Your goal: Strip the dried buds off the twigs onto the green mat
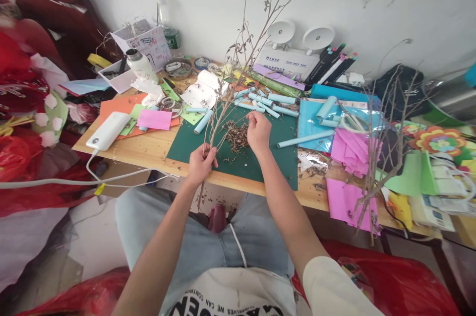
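Note:
My left hand is closed around the lower stem of a dry branch. The branch leans up and to the right, its thin twigs and withered leaves reaching past the wall router. My right hand is held in a pinch just right of the stem; what its fingertips hold, if anything, cannot be made out. Between the hands, a heap of dried leaf bits lies on a dark green cutting mat. Pale blue paper tubes are scattered along the mat's far side.
Bare twigs stick up at the right, near pink crepe paper and scissors. A white power bank with a cable sits at the left. Behind stand an uncapped bottle, a white router and markers.

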`<act>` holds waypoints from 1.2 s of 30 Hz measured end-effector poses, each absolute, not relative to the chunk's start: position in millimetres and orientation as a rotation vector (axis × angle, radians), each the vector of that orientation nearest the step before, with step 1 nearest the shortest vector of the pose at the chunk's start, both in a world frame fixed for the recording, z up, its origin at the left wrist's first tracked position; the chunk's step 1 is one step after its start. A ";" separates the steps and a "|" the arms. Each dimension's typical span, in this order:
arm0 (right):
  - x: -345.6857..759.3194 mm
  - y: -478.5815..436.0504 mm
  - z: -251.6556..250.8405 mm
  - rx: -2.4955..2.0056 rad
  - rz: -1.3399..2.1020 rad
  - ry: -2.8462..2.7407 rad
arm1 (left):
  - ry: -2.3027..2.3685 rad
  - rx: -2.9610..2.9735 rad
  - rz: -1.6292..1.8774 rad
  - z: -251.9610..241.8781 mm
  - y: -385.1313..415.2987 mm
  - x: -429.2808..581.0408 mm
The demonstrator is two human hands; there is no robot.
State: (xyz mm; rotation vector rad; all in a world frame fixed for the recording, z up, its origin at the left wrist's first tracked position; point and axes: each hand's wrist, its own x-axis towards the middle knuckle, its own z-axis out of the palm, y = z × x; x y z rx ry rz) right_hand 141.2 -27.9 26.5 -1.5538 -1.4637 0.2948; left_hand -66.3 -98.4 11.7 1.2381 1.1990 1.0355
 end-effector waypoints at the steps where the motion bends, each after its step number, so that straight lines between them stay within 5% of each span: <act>1: 143.3 -27.8 26.8 -1.560 0.278 -1.430 | 1.202 1.239 1.033 11.8 -98.4 -66.3; 19: 141.9 -76.4 56.3 -1.780 0.259 -1.870 | 1.213 1.194 1.111 10.9 -96.6 -67.5; 28: 106.0 -167.4 27.5 -1.388 0.273 -2.422 | 1.202 1.213 1.092 12.0 -97.9 -66.4; 36: 124.2 -126.7 35.9 -1.522 0.161 -2.099 | 1.220 1.201 1.067 9.3 -97.4 -66.4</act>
